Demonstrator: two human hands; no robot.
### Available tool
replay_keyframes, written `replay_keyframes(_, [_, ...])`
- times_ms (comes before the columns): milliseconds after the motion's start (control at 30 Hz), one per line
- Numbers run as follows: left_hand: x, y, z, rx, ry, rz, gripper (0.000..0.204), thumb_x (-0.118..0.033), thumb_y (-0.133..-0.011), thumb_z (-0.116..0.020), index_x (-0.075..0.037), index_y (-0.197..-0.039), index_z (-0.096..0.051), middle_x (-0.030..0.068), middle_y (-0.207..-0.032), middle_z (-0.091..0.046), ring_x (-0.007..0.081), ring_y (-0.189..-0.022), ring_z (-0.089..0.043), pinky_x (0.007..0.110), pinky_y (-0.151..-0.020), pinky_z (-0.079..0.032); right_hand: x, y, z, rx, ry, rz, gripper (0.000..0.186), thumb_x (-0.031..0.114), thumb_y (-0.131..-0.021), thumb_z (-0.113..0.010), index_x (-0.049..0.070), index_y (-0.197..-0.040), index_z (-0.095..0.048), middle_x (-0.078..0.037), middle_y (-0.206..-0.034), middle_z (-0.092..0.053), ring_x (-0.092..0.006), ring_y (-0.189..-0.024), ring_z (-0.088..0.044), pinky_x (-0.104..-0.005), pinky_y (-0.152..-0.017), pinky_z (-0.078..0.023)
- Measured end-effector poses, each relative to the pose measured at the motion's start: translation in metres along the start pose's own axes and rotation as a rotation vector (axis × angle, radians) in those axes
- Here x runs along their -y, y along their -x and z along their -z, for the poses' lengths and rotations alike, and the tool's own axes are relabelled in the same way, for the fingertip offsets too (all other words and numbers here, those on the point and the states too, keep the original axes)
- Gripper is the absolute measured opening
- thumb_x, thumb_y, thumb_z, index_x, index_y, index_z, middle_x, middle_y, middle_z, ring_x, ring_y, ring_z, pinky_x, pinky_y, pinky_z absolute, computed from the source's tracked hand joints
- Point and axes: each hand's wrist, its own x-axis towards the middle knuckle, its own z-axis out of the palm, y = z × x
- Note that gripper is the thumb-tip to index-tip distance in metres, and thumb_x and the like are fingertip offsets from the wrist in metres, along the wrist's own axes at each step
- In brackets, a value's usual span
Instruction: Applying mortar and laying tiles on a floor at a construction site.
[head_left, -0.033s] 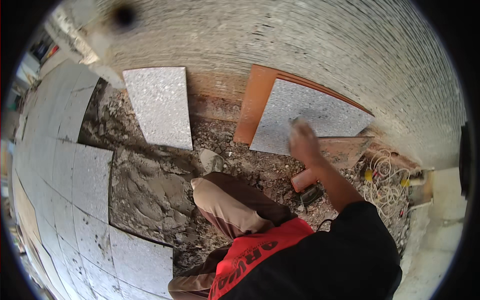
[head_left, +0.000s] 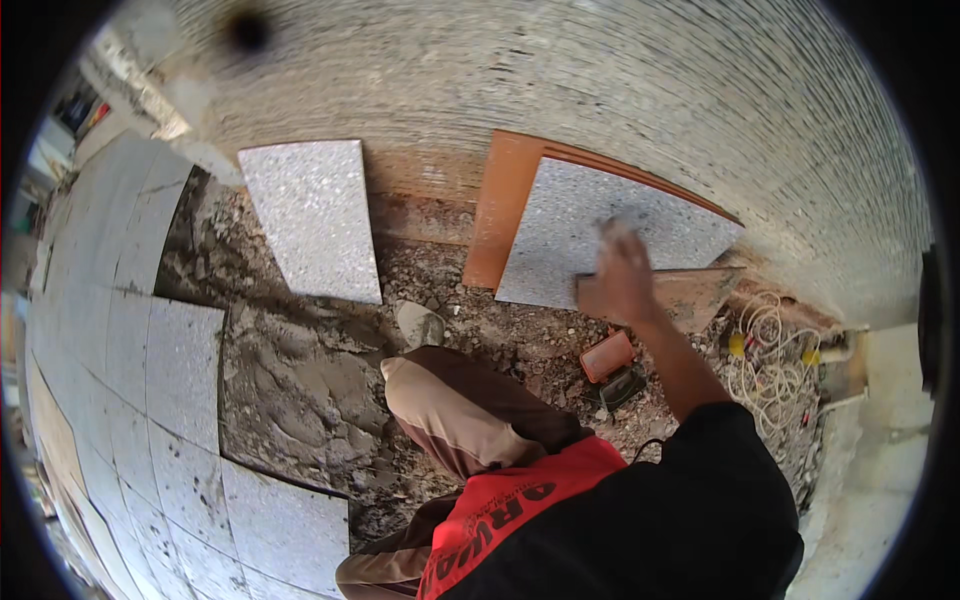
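My right hand (head_left: 624,282) reaches over the face of a grey speckled tile (head_left: 565,215) that leans against the wall. Its fingers look curled, and a small greyish thing seems to show at the blurred fingertips; I cannot make out what it is. Behind that tile lean several more with orange-brown backs (head_left: 492,215). Beside the hand, a broken brownish tile piece (head_left: 700,292) stands at the lower right of the leaning tile. My left hand is out of view.
Another speckled tile (head_left: 312,215) leans on the wall at left. Wet mortar (head_left: 300,375) lies beside the laid floor tiles (head_left: 185,350). An orange box (head_left: 607,356) with a dark part sits on rubble near my right forearm. Tangled pale cord (head_left: 765,350) lies at right.
My right hand has moved slightly up and to the right across the speckled tile. More of the orange box shows below the wrist. The view has shifted slightly.
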Motion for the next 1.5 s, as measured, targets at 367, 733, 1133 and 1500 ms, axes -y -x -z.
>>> replay_keyframes(367, [-0.025, -0.033, 0.001, -0.079, 0.112, 0.017, 0.026, -0.011, -0.082, -0.043, -0.006, -0.108, -0.039, 0.0178, -0.096, -0.042, 0.035, -0.074, -0.048, 0.045, -0.053, -0.048, -0.14, 0.112, -0.025, 0.321, 0.332, -0.061, 0.032, 0.009, -0.074, -0.046, 0.005, -0.105, -0.051, -0.012, -0.108, -0.045, -0.0282, -0.103, -0.044, -0.0398, -0.088, -0.035])
replay_keyframes(733, [0.019, -0.097, 0.1, -0.146, 0.117, 0.088, 0.033, -0.009, -0.081, -0.045, -0.021, -0.111, -0.038, 0.0165, -0.097, -0.047, 0.0438, -0.074, -0.051, 0.052, -0.053, -0.049, -0.104, 0.111, 0.002, 0.678, 0.388, -0.014, 0.025, 0.015, -0.071, -0.055, 0.009, -0.095, -0.052, -0.007, -0.095, -0.05, -0.0227, -0.096, -0.047, -0.041, -0.08, -0.036])
replay_keyframes(1133, [0.068, -0.068, 0.118, 0.728, -0.07, -0.232, 0.058, -0.028, -0.076, -0.056, -0.012, -0.121, -0.023, 0.0128, -0.114, -0.045, 0.0411, -0.104, -0.043, 0.052, -0.085, -0.04, -0.089, 0.308, -0.007, 1.064, 0.064, -0.107, 0.037, 0.011, -0.075, -0.05, 0.013, -0.111, -0.045, -0.014, -0.095, -0.05, -0.0293, -0.08, -0.057, -0.0382, -0.063, -0.048])
replay_keyframes(1500, [0.015, -0.061, 0.052, 0.301, 0.155, 0.104, 0.03, -0.021, -0.084, -0.045, -0.029, -0.111, -0.034, 0.0151, -0.103, -0.048, 0.0397, -0.082, -0.051, 0.049, -0.065, -0.048, -0.09, 0.246, -0.002, 0.844, 0.001, -0.44, 0.048, 0.028, -0.073, -0.059, 0.008, -0.113, -0.042, -0.019, -0.106, -0.047, -0.0348, -0.097, -0.048, -0.0418, -0.079, -0.042])
